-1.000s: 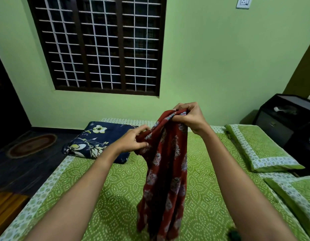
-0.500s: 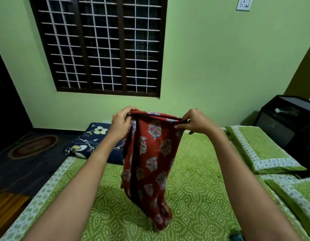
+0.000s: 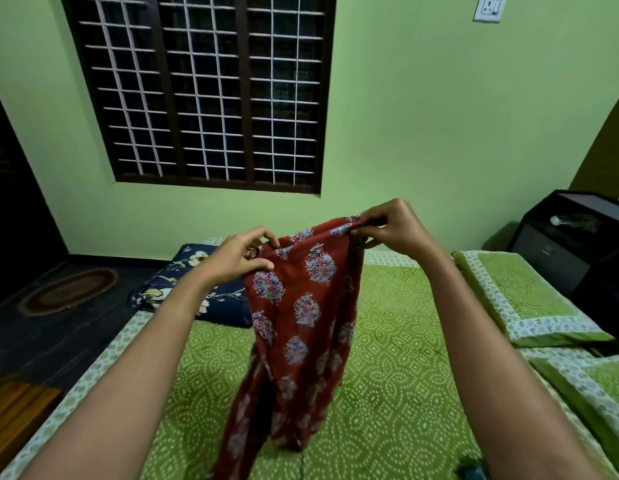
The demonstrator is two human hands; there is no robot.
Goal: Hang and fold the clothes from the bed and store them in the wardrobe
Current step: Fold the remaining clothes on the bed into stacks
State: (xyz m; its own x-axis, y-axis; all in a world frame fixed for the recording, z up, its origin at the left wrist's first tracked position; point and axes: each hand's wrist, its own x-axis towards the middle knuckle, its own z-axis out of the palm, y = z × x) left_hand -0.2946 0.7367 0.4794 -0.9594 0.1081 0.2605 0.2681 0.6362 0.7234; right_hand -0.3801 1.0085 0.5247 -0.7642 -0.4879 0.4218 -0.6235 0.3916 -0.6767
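- A red garment (image 3: 308,306) with a printed floral motif is held up by its top edge between the two grips, above the bed (image 3: 387,358).
- The left grip (image 3: 238,258) is closed in a pinch on the garment's left top corner, with the cloth caught between the thumb and the curled fingers.
- The right grip (image 3: 394,230) is pinched in the same way on the right top corner. It is held a little higher than the left grip, so the top edge is slanted upward toward it.
- From the two grips the cloth is hung down in loose folds. Whether its lower end is touching the bed cannot be told.
- Just behind and below the left grip, a dark blue flowered pillow (image 3: 228,308) is laid at the far edge of the bed.
- To the right of the right grip and lower, a green pillow (image 3: 519,296) with a pale border is laid on the bed, and a second green pillow (image 3: 599,386) is seen nearer the camera.
- Further right of the right grip, a black cabinet (image 3: 561,244) is placed by the green wall (image 3: 422,116).
- Above both grips, a dark-framed window (image 3: 204,91) with a white grille is set in that wall.
- Well to the left of the left grip, an oval rug (image 3: 69,291) is laid on the dark floor (image 3: 41,341).
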